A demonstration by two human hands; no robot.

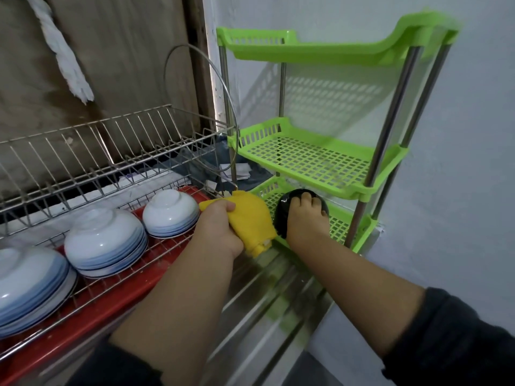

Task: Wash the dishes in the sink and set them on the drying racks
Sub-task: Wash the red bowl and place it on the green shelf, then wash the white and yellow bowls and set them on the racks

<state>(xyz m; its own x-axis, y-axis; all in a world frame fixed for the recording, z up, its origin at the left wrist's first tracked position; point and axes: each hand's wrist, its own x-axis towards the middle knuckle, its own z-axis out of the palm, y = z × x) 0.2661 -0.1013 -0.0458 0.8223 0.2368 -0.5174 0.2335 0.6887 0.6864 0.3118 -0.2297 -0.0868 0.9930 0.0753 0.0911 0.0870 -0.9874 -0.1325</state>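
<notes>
Biggest thing in view is the green plastic rack [320, 160], 3 slotted tiers on metal poles, parked in the corner against the pale wall at the right end of the steel drainboard [267, 307]. Its top and middle tiers have nothing on them that I can see.

Next to it on the left is the wire dish rack [92, 151] sitting over a red drip tray [117, 296]. A big wire ring [195, 87] leans upright at the rack's right end. 3 stacks of white-and-blue bowls [106, 240] sit upside down in a row on the lower wires, the nearest stack cut off by the left edge.

Now the hands. The left hand [220, 229] is clenched around a bunched-up yellow cloth [250, 221], held just above the gap between the 2 racks, right beside the farthest bowl stack.

The right hand [303, 218] is reaching into the bottom tier of the green rack, fingers spread and curled over the top of a black bowl [281, 213], gripping it from above. The bowl looks upside down and sits at the front left corner of that tier; can't tell if it's fully resting on the grid or a hair above it. Cloth and bowl are just beside each other, not clearly touching.

Both arms have dark sleeves [457, 341] pushed up.
</notes>
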